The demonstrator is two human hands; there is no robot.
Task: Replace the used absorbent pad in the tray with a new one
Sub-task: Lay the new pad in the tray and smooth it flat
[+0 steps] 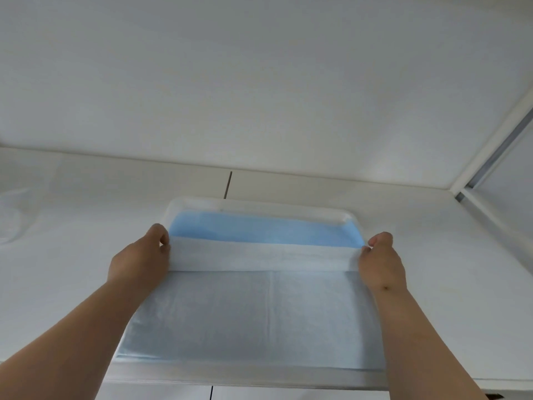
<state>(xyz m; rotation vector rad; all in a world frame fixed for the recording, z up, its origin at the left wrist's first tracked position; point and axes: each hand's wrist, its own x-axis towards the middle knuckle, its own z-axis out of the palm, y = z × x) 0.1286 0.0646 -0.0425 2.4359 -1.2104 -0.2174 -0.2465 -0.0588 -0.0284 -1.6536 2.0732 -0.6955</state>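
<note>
Pinching the folded far edge of the absorbent pad (253,310), the left hand (141,256) sits at nine o'clock of the tray (259,204) and the right hand (380,259) at three o'clock, each with thumb and fingers closed on a corner of the white fold. This pad lies in the white tray on the white counter (72,255), its pale grey-white side up across the near part and its blue side showing in a strip toward twelve o'clock, just inside the tray's far rim. Both bare forearms reach in from six o'clock. A white wall (259,82) rises behind the counter.
</note>
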